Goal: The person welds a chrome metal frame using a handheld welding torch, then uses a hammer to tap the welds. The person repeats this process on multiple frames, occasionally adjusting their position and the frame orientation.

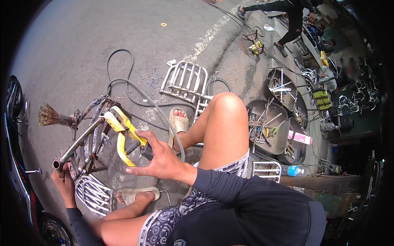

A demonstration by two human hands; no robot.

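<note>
At the left, my left hand (63, 184) is closed round the near end of a bare metal tube (80, 141). The tube's open round end shows just above the fingers, and its far end reaches up to the yellow tool. My right hand (164, 158) grips a yellow tool (121, 143) with a curved guard and a black grip; its exact kind I cannot tell. The tube lies across a rough, rusty metal stand (96, 135). A bundle of thin brown rods (53, 116) sticks out of the stand's left side.
Silver slatted racks (186, 80) lie on the pavement, another (93, 194) near my left foot. Grey cable (127, 78) loops beyond the stand. Dark bins of tools (269, 123) and a water bottle (291, 170) are at right. A motorcycle (20, 176) stands left; a person (293, 20) walks far right.
</note>
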